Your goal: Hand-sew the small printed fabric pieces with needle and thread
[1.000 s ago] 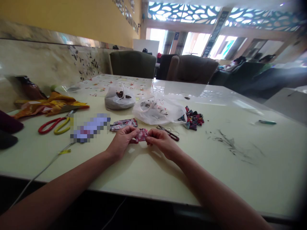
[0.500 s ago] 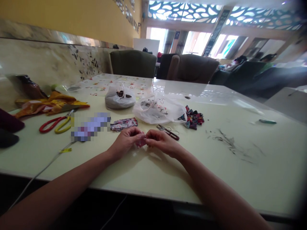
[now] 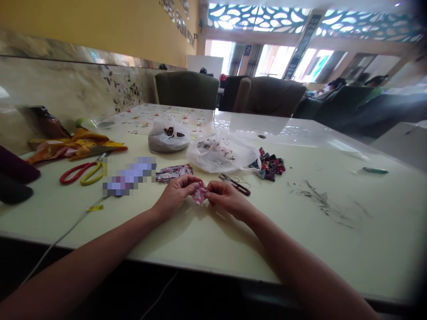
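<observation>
A small pink patterned fabric piece (image 3: pixel 200 194) is pinched between both hands just above the pale tabletop (image 3: pixel 207 231). My left hand (image 3: pixel 175 194) grips its left side with closed fingers. My right hand (image 3: pixel 225 198) pinches its right side, fingers curled. Small thread snips (image 3: pixel 235 183) lie just behind my right hand. A strip of patterned fabric (image 3: pixel 173 172) lies behind my left hand.
Two white plastic bags (image 3: pixel 222 153) (image 3: pixel 167 135) sit further back, with a pile of folded fabric bits (image 3: pixel 270 164) to their right. Red and yellow scissors (image 3: pixel 83 172) and orange cloth (image 3: pixel 73 146) lie at the left. Loose dark threads (image 3: pixel 320 202) lie at right. Chairs stand beyond the table.
The fabric piece has been folded smaller between my fingertips; my hands drew closer together and stayed in the same spot on the table.
</observation>
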A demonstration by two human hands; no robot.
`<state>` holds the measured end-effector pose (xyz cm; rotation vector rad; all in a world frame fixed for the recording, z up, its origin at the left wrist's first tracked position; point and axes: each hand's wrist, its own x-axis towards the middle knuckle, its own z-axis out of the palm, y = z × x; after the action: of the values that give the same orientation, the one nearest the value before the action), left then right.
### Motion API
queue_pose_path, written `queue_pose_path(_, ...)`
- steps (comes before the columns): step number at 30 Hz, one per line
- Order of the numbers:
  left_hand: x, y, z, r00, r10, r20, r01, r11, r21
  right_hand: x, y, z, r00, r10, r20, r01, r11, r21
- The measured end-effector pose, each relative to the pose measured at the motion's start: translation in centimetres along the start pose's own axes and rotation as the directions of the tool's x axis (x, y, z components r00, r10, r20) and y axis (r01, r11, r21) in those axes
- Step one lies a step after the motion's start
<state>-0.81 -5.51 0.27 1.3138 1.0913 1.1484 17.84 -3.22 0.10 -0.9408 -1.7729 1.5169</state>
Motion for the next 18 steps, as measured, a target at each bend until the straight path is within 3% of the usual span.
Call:
queue_pose_path(6,-0.23,0.15,0.38,0.990,0.086,0.108,-0.096,0.991,0.093,0.07,-0.14,0.10,0.999,-0.043,-0.013,0.044,0.997,0.060)
queue_pose_path(13,-0.32,-0.43,0.18,0.982,0.142,0.127,-0.165,0.968,0.189,0.12,0.02,-0.31,0.992,-0.071,-0.105,0.076,0.996,0.047)
queue_pose_path(18,-0.23,-0.49,0.15,0.976,0.124,0.180,-0.149,0.979,0.138,0.25,0.29,-0.31,0.995,-0.065,-0.071,0.068,0.997,0.046)
